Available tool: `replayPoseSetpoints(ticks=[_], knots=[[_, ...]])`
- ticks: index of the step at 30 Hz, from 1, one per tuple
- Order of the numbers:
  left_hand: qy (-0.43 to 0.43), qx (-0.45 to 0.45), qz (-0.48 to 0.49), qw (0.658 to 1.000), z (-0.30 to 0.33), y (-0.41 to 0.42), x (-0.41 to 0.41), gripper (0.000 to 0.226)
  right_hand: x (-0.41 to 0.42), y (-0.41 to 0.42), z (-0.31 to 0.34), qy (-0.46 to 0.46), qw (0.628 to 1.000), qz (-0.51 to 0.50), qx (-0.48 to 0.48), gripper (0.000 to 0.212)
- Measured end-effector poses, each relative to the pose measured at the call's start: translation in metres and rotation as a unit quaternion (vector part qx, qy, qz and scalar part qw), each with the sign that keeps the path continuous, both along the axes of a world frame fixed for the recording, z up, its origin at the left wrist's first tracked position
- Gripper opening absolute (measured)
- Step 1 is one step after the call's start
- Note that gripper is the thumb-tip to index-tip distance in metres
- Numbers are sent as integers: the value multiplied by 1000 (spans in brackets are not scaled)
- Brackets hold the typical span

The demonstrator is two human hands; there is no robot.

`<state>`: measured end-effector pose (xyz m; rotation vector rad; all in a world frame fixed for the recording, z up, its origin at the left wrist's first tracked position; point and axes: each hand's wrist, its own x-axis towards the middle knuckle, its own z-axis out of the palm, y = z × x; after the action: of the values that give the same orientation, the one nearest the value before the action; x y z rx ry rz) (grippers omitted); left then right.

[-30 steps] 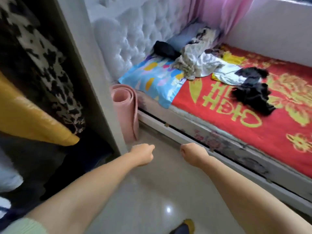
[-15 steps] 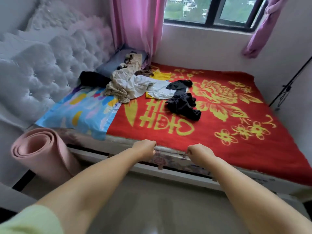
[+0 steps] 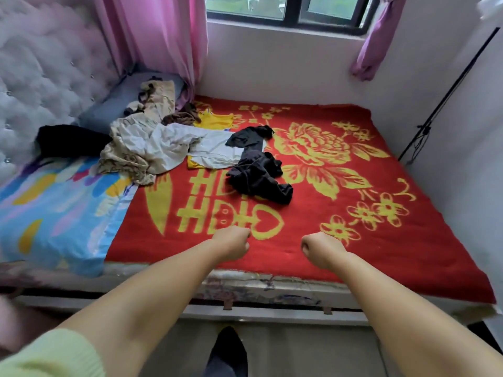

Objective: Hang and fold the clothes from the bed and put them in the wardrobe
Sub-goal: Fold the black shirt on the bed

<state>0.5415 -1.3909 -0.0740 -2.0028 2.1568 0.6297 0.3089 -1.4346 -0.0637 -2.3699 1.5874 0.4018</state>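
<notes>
Fists, left hand [image 3: 232, 242] and right hand [image 3: 321, 248], hold nothing above our bed [image 3: 408, 257]; the nearest black garment [image 3: 258, 176] looks soft, light; pinch anywhere.

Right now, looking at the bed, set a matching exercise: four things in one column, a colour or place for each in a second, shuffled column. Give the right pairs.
Things
1. crumpled garment
2. blanket
3. curtain
4. pillow

Descriptions
A. pink, hanging beside the window
B. red with yellow flowers
C. black, lying near the middle of the bed
D. blue with coloured patches, at the near corner by the headboard

Pairs: 1-C, 2-B, 3-A, 4-D
</notes>
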Motion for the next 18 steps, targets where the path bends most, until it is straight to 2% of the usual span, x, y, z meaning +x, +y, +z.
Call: replayPoseSetpoints(ticks=[6,10,18], knots=[[-29,66,6,997,-41,-134,49,34,42,-122,-37,5,999,-32,22,29],[-43,90,5,995,-56,-207,80,23,66,-182,-50,-8,997,-55,46,30],[14,109,27,994,-98,-310,101,23,83,-273,-89,-8,993,-69,95,31]])
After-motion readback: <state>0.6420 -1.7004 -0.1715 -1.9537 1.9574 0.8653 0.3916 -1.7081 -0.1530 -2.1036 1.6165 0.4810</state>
